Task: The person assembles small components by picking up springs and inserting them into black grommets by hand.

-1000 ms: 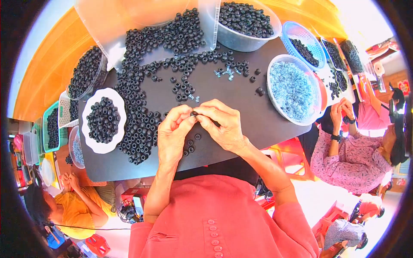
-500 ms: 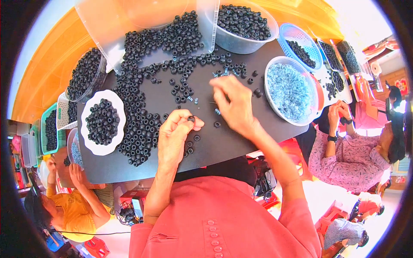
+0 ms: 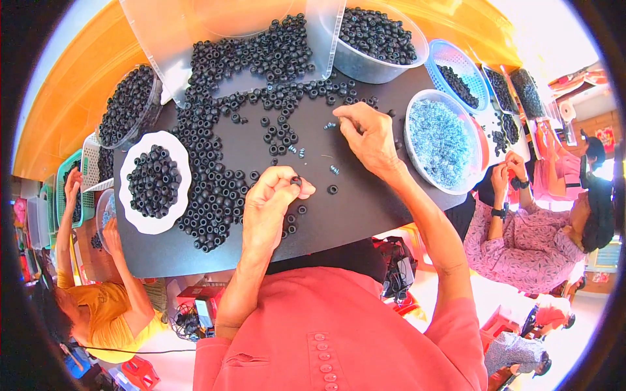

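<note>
My left hand (image 3: 268, 207) rests near the middle of the black table (image 3: 352, 215), fingers curled in, with one black ring (image 3: 297, 182) pinched between thumb and fingertips; the grip is closed on it, just above the tabletop. My right hand (image 3: 369, 135) reaches farther out and to the right, palm down, fingertips lowered over a small grey screw (image 3: 330, 125) lying on the table; whether the fingers have closed on it I cannot tell. More grey screws (image 3: 334, 170) lie loose between the two hands, and a single ring (image 3: 332, 189) sits just right of my left thumb. A broad spill of black rings (image 3: 215, 189) covers the left half of the table and runs to the far edge, where it meets a clear tray (image 3: 163, 39) holding more of them. On the left, a white plate (image 3: 134, 215) carries a heap of rings, with a clear bowl (image 3: 127, 104) of rings beyond it. At the far side stands another bowl of rings (image 3: 378, 36); to the right, a round tub of pale grey screws (image 3: 440, 140) sits near my right hand, with a blue basket (image 3: 460, 72) behind it. Another person in yellow (image 3: 104, 306) works at the near left, and one in a pink patterned top (image 3: 528, 241) at the right.
</note>
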`<state>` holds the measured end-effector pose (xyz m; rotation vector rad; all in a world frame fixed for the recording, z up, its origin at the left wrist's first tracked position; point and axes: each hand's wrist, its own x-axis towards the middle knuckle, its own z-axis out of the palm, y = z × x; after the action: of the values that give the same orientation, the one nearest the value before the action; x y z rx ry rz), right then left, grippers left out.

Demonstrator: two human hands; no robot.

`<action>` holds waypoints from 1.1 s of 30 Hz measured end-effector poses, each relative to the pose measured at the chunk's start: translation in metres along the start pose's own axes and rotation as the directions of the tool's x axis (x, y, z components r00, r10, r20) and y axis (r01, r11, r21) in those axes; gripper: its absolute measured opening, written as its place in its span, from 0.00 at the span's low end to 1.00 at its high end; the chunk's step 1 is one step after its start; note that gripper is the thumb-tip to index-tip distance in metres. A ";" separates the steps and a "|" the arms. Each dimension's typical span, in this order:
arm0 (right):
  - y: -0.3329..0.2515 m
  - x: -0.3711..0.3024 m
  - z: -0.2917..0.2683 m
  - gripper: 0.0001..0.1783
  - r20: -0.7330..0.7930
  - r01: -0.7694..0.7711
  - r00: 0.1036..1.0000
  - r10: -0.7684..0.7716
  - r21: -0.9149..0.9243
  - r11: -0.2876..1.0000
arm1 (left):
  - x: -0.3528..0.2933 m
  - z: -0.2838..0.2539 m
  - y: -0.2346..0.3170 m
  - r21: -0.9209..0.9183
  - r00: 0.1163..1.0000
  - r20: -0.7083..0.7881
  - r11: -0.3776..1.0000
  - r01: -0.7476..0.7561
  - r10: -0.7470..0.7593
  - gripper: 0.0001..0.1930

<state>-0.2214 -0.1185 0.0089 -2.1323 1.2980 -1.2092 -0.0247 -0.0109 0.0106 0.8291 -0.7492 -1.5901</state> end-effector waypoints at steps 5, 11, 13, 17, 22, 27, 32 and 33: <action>0.008 0.002 0.004 0.11 0.171 0.286 0.954 -0.246 -0.273 0.919 | 0.001 0.002 0.000 0.001 1.000 0.015 1.000 -0.008 0.008 0.06; -0.002 0.004 0.004 0.09 0.053 0.045 0.998 -0.040 -0.093 0.995 | 0.001 -0.001 -0.002 -0.005 0.999 0.020 0.999 -0.034 0.034 0.06; -0.006 0.002 -0.001 0.10 0.041 -0.066 0.997 0.065 0.016 0.998 | 0.001 -0.001 -0.003 0.003 0.999 0.038 0.999 -0.035 0.035 0.06; -0.013 -0.003 -0.006 0.10 0.110 -0.261 0.962 0.249 0.117 0.958 | 0.000 -0.002 -0.002 0.018 1.000 0.005 1.000 -0.002 0.002 0.06; 0.000 -0.011 -0.006 0.08 -0.016 -0.269 0.960 0.278 0.209 0.940 | 0.002 -0.001 -0.003 0.016 0.999 0.029 1.000 -0.020 0.019 0.08; -0.007 -0.013 -0.011 0.07 0.020 -0.210 0.978 0.209 0.097 0.973 | 0.002 0.000 -0.002 0.005 1.000 0.008 1.000 -0.008 0.008 0.06; -0.026 0.002 0.007 0.10 0.112 0.052 0.992 -0.059 0.060 0.997 | 0.001 0.001 -0.002 0.007 1.000 -0.001 1.000 -0.018 0.018 0.06; -0.021 0.005 0.015 0.10 0.158 0.089 0.983 -0.099 0.074 0.993 | 0.001 0.000 -0.002 0.011 1.000 -0.003 1.000 -0.014 0.014 0.06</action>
<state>-0.1967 -0.1140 0.0175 -2.2140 1.0846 -1.0747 -0.0259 -0.0113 0.0091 0.8330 -0.7608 -1.5734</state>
